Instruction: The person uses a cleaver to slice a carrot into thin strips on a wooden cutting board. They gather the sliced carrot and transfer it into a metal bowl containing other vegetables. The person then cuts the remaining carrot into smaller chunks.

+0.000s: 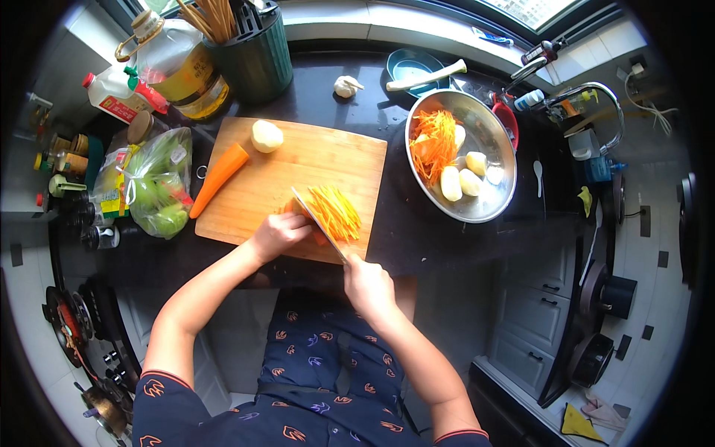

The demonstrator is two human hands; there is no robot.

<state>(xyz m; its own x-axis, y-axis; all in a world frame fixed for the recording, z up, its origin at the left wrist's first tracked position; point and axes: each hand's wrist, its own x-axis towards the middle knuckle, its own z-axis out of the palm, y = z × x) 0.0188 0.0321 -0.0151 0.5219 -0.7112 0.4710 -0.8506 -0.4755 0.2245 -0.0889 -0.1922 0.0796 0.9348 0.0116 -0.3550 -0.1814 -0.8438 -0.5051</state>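
On a wooden cutting board (298, 149), my right hand (369, 287) grips the handle of a kitchen knife (319, 223). The blade stands beside a heap of carrot shreds (335, 212) on its right. Against the blade's left side, my left hand (283, 235) presses down with curled fingers on a piece of carrot (287, 205), mostly hidden under the fingers. A whole peeled carrot (220, 179) lies along the board's left part. Near the far edge sits a peeled potato (267, 137).
Right of the board stands a metal bowl (503, 197) with carrot shreds and several peeled potatoes. A garlic bulb (347, 86) and a teal dish (410, 65) lie behind. Bagged green vegetables (160, 182), an oil jug (179, 63) and a chopstick holder (257, 59) crowd the left.
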